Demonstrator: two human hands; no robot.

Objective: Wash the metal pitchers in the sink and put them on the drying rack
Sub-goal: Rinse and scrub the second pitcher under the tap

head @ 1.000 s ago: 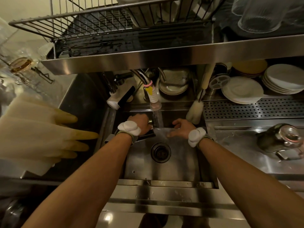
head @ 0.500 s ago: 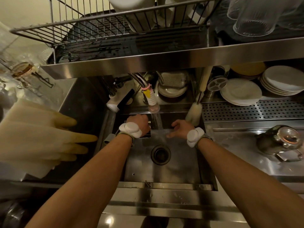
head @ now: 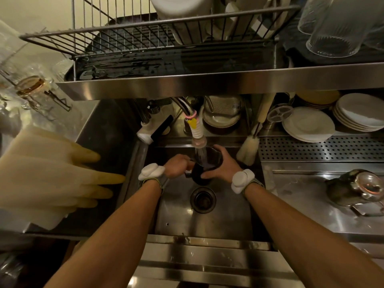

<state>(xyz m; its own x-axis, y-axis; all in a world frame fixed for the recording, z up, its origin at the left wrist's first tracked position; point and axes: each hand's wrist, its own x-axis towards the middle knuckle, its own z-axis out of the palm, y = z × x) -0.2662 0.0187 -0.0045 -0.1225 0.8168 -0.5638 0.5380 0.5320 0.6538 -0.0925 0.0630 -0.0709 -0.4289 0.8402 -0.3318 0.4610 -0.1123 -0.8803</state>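
Observation:
A dark metal pitcher [head: 204, 165] is held tilted under the running tap [head: 198, 140] over the sink [head: 228, 217]. Water streams into its open mouth. My left hand [head: 176, 166] grips the pitcher's handle on its left side. My right hand [head: 221, 166] wraps around the pitcher's body from the right. The wire drying rack [head: 128, 38] sits on the steel shelf above the sink, with white crockery at its right end. The pitcher's lower part is in shadow.
Yellow rubber gloves [head: 52, 173] hang at the left. A glass-lidded pot [head: 353, 190] lies on the right counter. Stacked white plates [head: 307, 124], a bottle brush [head: 249, 148] and upturned glasses [head: 332, 28] are at the back right. The drain [head: 203, 199] is below my hands.
Both hands rose from the sink's back wall and now hold the pitcher up under the water stream; the right hand closed around its body. The view shifted closer.

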